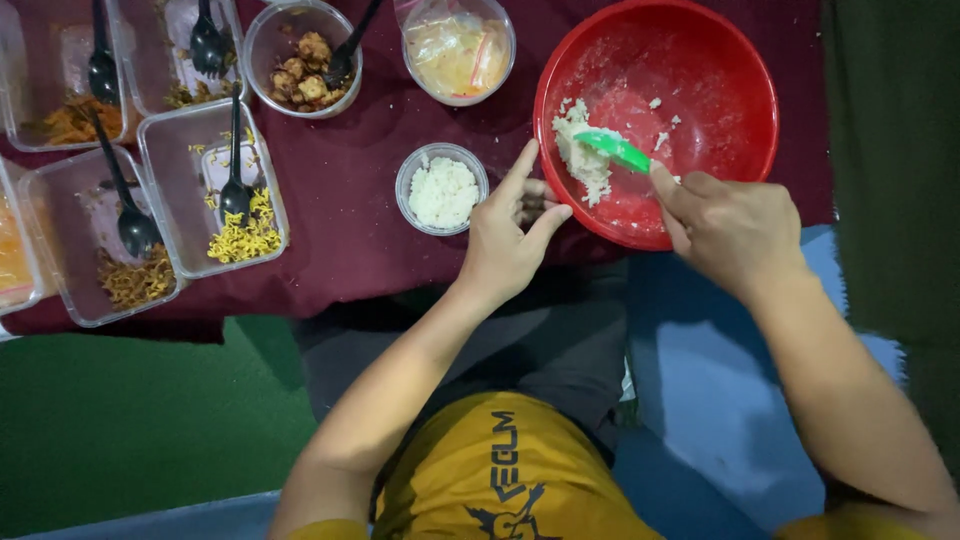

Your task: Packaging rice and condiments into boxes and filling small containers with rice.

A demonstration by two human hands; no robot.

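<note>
The right hand [735, 225] has its grip closed around the handle of a green plastic rice paddle [615, 150], whose blade rests against a mound of white cooked rice [582, 155] on the left inner side of a round red plastic bowl [740, 60]. The bowl sits at about 1 o'clock on the maroon cloth-covered worktop [350, 200], with stray grains stuck to its bottom.

The left hand [505, 240] rests at the bowl's rim at 9 o'clock, index finger stretched up along the edge, thumb out and the other fingers curled; its grip holds nothing. Just beside it, at 11 o'clock from that hand, stands a small round clear plastic cup filled with white rice [443, 188].

Farther off at 12 o'clock is a round clear tub with a plastic bag inside [458, 50], and next to it a round clear bowl of brown fried chunks [302, 60] with a black spoon in it. At 10 o'clock lie rectangular clear plastic containers [160, 150] holding yellow and brown shredded foods, each with a black plastic spoon [235, 170].
</note>
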